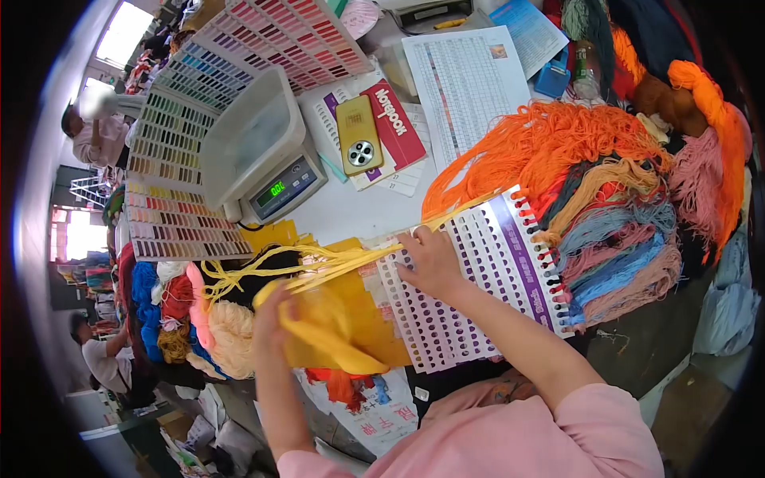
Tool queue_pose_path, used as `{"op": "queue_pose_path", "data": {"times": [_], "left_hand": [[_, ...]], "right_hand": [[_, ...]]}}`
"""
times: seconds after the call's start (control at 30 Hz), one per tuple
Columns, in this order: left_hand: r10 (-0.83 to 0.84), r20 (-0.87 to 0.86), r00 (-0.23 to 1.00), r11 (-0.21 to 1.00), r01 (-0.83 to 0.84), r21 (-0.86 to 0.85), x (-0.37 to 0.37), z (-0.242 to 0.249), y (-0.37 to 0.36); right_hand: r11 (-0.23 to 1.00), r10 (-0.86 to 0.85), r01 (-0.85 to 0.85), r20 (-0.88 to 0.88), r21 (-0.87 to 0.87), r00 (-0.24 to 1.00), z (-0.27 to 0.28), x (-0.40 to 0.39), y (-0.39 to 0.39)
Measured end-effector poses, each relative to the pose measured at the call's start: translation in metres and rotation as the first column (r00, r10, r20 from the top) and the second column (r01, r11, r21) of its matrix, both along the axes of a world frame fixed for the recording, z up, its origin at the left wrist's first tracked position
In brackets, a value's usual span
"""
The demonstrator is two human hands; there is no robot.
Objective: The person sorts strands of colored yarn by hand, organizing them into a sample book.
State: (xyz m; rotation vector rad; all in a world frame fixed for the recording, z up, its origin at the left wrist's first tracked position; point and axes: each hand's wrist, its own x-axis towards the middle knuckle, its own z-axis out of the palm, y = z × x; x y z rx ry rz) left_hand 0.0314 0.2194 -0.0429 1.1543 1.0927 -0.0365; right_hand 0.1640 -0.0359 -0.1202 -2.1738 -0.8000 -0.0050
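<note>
Holding yellow yarn (355, 257), cluttered pale table (343, 210), bright windows (123, 36)

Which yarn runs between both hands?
The yellow yarn: its strands stretch from the left hand to the right hand; the orange heap and tan bundle don't.

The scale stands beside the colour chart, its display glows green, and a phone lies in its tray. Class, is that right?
Not quite. The head view shows the phone lying on the red notebook, not in the tray. The scale does stand beside the colour chart, its display glowing green.
</note>
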Motion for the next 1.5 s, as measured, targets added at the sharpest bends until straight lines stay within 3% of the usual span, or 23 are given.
{"op": "queue_pose_path", "data": {"times": [0.03,0.1,0.2,0.23,0.3,0.37,0.43,0.5,0.57,0.6,0.67,0.7,0.8,0.87,1.0,1.1,1.2,1.5], "left_hand": [[0.135,0.041,0.990,0.991,-0.136,0.008,-0.015,0.011,0.020],[0.164,0.289,0.943,0.966,-0.094,-0.241,-0.042,0.027,0.066],[0.354,0.488,0.797,0.930,-0.248,-0.270,-0.051,0.046,0.118],[0.442,0.462,0.769,0.891,-0.435,-0.128,-0.053,0.052,0.114],[0.597,0.470,0.650,0.672,-0.725,0.150,-0.046,0.068,0.092],[0.290,0.410,0.865,0.879,-0.410,0.242,-0.061,0.069,0.039],[0.063,0.322,0.945,0.998,-0.052,-0.045,-0.066,0.054,-0.019],[0.012,0.340,0.940,0.968,0.074,-0.241,-0.062,0.041,-0.078],[0.058,0.362,0.930,0.942,0.069,-0.328,-0.049,0.037,-0.126],[0.048,0.405,0.913,0.931,0.106,-0.348,-0.044,0.036,-0.140],[0.027,0.490,0.871,0.908,0.183,-0.376,-0.035,0.036,-0.160],[0.002,0.505,0.863,0.907,0.211,-0.364,-0.033,0.033,-0.168],[-0.098,0.538,0.837,0.884,0.321,-0.339,-0.032,0.029,-0.183],[-0.185,0.562,0.806,0.848,0.420,-0.324,-0.032,0.035,-0.187],[0.091,0.568,0.818,0.853,0.230,-0.469,-0.043,0.039,-0.193],[-0.217,0.494,0.842,0.947,0.304,-0.101,-0.051,0.033,-0.201],[0.022,0.516,0.856,0.899,0.209,-0.384,-0.047,0.035,-0.203],[0.022,0.607,0.794,0.871,0.282,-0.401,-0.049,0.045,-0.208]], "right_hand": [[1.000,0.009,-0.009,-0.016,-0.002,1.000,0.000,0.000,0.000],[1.000,0.030,-0.030,-0.038,-0.006,0.999,-0.001,0.000,0.001],[1.000,0.025,-0.025,-0.033,-0.010,0.999,0.001,-0.001,0.002],[0.999,0.032,-0.032,-0.029,-0.023,0.999,0.000,-0.004,0.002],[0.999,0.033,-0.032,0.004,-0.043,0.999,-0.001,-0.001,0.003],[0.999,0.020,-0.019,0.026,-0.027,0.999,0.002,-0.001,0.003],[0.999,0.039,-0.038,-0.020,0.030,0.999,0.004,-0.005,0.001],[0.983,0.051,-0.037,-0.073,0.179,0.996,0.013,-0.014,-0.008],[0.953,0.043,-0.019,-0.070,0.303,0.997,0.024,-0.031,-0.021],[0.946,0.091,-0.004,-0.252,0.326,0.964,0.033,-0.040,-0.029],[0.934,0.184,0.042,-0.581,0.354,0.793,0.050,-0.059,-0.041],[0.850,0.288,0.156,-0.692,0.503,0.661,0.052,-0.070,-0.042],[0.824,0.464,0.209,-0.839,0.527,0.285,0.095,-0.087,-0.047],[0.801,0.529,0.178,-0.815,0.571,0.234,0.093,-0.088,-0.055],[0.765,0.548,0.264,-0.809,0.587,0.212,0.102,-0.094,-0.063],[0.736,0.574,0.256,-0.778,0.627,0.255,0.102,-0.103,-0.067],[0.722,0.595,0.256,-0.765,0.643,0.245,0.112,-0.102,-0.072],[0.711,0.632,0.270,-0.758,0.649,0.159,0.123,-0.101,-0.081]]}}
